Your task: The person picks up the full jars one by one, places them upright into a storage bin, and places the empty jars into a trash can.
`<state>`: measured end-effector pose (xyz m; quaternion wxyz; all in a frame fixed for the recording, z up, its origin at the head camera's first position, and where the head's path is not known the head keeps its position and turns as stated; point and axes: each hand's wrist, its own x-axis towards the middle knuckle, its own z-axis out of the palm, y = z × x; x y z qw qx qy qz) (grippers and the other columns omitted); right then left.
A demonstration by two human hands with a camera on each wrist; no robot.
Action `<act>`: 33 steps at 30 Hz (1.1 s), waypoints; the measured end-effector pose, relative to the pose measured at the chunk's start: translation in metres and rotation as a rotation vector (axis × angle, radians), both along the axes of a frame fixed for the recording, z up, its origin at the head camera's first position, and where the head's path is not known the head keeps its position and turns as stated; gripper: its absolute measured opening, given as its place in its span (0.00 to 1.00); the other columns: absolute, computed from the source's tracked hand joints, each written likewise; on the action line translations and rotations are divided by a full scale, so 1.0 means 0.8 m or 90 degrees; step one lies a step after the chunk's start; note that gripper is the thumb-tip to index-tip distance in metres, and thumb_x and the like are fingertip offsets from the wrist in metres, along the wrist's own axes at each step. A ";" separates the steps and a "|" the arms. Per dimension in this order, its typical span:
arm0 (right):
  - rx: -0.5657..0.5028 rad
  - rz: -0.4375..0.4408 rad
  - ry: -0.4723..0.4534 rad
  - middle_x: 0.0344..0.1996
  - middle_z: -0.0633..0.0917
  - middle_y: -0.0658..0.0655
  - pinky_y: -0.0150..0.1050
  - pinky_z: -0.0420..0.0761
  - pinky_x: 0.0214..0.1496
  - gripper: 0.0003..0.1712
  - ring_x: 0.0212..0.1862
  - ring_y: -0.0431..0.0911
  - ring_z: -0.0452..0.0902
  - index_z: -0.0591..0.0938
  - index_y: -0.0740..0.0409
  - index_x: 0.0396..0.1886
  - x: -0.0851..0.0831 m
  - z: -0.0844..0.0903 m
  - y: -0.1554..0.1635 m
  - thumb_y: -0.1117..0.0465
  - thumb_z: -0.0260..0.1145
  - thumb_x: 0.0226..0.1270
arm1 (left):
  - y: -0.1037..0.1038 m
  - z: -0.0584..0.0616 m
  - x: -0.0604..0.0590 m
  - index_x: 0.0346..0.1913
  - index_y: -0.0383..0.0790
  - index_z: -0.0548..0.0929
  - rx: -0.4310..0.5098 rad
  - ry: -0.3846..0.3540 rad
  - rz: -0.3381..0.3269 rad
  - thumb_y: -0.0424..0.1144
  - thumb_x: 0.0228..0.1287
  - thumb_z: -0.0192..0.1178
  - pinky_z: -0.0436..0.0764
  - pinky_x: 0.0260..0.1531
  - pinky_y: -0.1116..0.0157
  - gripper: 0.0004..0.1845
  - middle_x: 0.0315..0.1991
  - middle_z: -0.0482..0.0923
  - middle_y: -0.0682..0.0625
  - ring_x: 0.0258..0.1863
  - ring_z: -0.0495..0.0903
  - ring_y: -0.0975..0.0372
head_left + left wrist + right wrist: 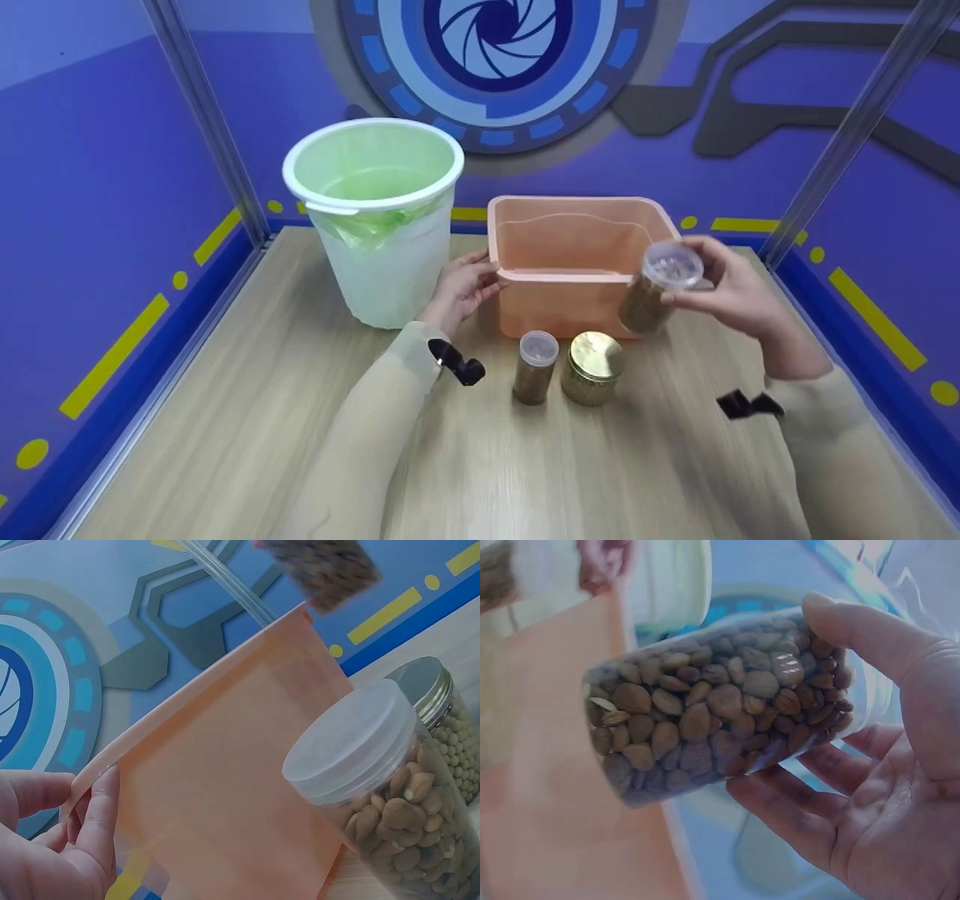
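A wood-grain table [225,420] stands between blue printed walls [97,165]. On it sit one white bin [386,277] with a green liner [375,169] and one orange tub [559,309]; the left hand [466,287] pinches its left rim. Jars total three: a tilted nut jar [712,705], gripped in the right hand's [731,289] curled fingers at the tub's right front corner; and, upright before the tub, a clear-lidded jar [534,376] of brown nuts and a gold-lidded jar [590,381] of pale spheres, probably beans.

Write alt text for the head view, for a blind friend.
A person's right fingers hold a tilted jar near the right end of an orange bin; the left fingers pinch its rim. A slim jar and a gold-lidded jar stand in front, a green-lined bucket to the left.
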<state>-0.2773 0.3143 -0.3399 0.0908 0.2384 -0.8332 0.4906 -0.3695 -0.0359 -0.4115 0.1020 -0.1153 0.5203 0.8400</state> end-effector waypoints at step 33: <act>0.251 0.010 -0.242 0.66 0.77 0.67 0.53 0.81 0.68 0.42 0.63 0.60 0.75 0.69 0.65 0.72 -0.207 -0.062 -0.190 0.63 0.76 0.61 | -0.001 -0.001 0.000 0.72 0.35 0.73 0.008 0.006 -0.002 0.24 0.70 0.60 0.91 0.47 0.62 0.28 0.66 0.77 0.34 0.45 0.85 0.54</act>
